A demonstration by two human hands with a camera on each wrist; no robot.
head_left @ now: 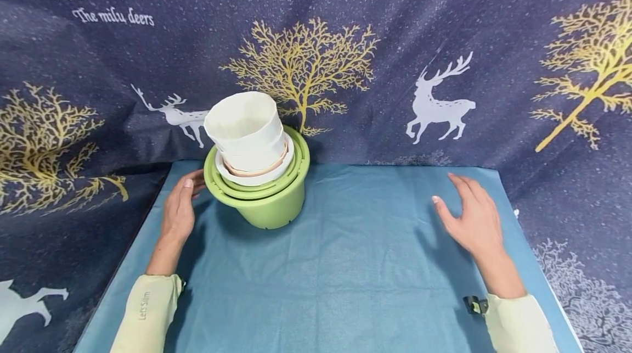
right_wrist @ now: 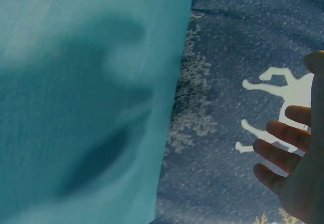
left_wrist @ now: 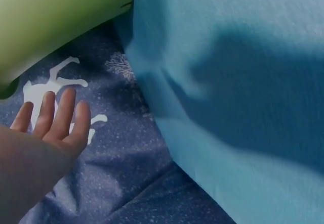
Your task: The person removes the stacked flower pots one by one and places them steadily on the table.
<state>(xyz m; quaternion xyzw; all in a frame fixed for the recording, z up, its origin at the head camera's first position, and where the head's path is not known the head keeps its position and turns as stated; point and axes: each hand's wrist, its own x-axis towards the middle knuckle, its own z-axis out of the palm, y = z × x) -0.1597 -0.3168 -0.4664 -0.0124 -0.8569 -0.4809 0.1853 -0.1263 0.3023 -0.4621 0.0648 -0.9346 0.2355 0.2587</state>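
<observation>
A stack of nested pots stands at the back left of the table. Outermost is a green plastic pot (head_left: 271,213) with a second green rim inside it. A white pot (head_left: 257,179) sits within, then a thin tan rim, and a tall white pot (head_left: 249,147) on top, its mouth tilted toward the head camera. My left hand (head_left: 179,207) is at the left side of the stack, fingertips right by the green rim, fingers relaxed. Raised over the right part of the table, my right hand (head_left: 474,218) has its thumb and fingers spread, holding nothing.
A blue cloth (head_left: 345,265) covers the table. Behind it hangs a dark blue curtain (head_left: 365,122) printed with white deer and yellow trees. A small black device (head_left: 475,304) is strapped at the right wrist. Both hands cast shadows on the cloth.
</observation>
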